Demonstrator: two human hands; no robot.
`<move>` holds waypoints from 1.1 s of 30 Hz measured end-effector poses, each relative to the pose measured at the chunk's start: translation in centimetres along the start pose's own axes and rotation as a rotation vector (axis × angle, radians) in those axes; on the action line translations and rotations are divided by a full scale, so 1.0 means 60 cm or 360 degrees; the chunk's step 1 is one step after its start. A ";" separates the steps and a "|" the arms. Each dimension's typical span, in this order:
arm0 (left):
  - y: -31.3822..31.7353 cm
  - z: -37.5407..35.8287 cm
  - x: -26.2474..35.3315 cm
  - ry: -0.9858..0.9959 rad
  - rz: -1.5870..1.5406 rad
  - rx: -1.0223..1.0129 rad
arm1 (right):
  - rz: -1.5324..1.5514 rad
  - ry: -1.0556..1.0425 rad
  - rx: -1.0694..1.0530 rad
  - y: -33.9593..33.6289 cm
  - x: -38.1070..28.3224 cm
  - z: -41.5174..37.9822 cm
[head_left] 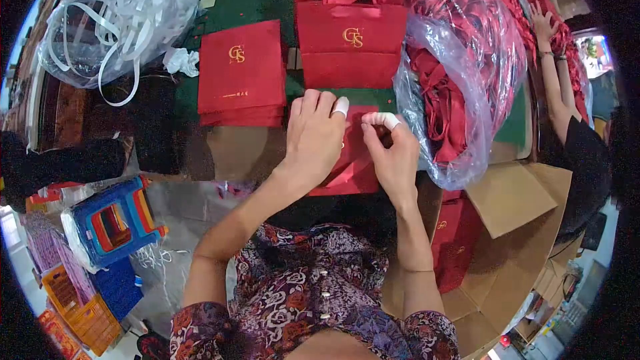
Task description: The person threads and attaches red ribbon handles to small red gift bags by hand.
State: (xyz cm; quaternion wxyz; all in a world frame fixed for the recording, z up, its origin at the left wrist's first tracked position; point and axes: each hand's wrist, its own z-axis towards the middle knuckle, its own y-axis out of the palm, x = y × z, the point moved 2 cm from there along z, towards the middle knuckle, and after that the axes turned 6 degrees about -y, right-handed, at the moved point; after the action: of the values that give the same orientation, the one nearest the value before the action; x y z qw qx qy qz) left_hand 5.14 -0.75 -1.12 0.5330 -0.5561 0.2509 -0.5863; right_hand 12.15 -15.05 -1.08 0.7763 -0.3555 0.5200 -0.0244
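Observation:
A red paper bag [357, 172] lies at the table's front edge, partly hidden under my hands. My left hand [315, 132] rests on its left side, fingers bent together over the upper part, with white tape on one fingertip. On the right, my right hand [393, 153] has thumb and taped index finger pinched together near the bag's upper right; what they hold is too small to make out. A red ribbon crosses the bag's lower part. Beyond my hands stand red bags with ribbon bows [350, 43]. To the left lies a stack of flat red bags [241, 70].
A clear plastic bag of red ribbons [460, 73] sits right; another with white ribbons [120, 27] is far left. An open cardboard box [520, 227] holding red bags [453, 243] stands lower right. A co-worker's arms [557, 83] reach in at far right. Plastic stools [113, 223] are lower left.

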 end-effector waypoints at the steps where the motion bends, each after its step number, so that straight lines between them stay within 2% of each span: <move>1: -0.003 0.000 -0.001 -0.0002 0.0003 -0.0002 | 0.0003 0.0000 -0.0002 0.002 0.001 0.001; 10: -0.014 -0.002 0.002 -0.0023 -0.0143 0.0066 | 0.0112 0.0124 -0.0039 -0.004 -0.003 0.009; 19: -0.021 -0.002 0.013 -0.0025 -0.0184 0.0096 | 0.0139 0.0186 -0.0252 -0.013 -0.005 0.027; 22: -0.022 -0.001 0.010 -0.0051 -0.0318 0.0083 | 0.0301 0.0303 -0.0255 -0.006 -0.001 0.028; 28: -0.029 0.003 -0.001 -0.0109 -0.0466 -0.0044 | 0.0238 0.0115 0.0022 0.006 -0.024 0.013; 31: -0.026 0.000 0.004 -0.0027 -0.0450 -0.0063 | -0.0132 -0.0248 0.0043 -0.003 -0.026 0.010; 33: -0.031 0.000 0.007 -0.0003 -0.0455 -0.0076 | -0.0053 -0.0184 0.0018 -0.023 -0.031 0.016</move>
State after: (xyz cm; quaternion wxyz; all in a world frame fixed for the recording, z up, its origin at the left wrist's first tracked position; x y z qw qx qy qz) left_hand 4.55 -0.54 0.71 0.4308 -0.5993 0.1824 -0.6496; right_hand 12.56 -14.81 1.37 0.8065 -0.3606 0.4682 -0.0196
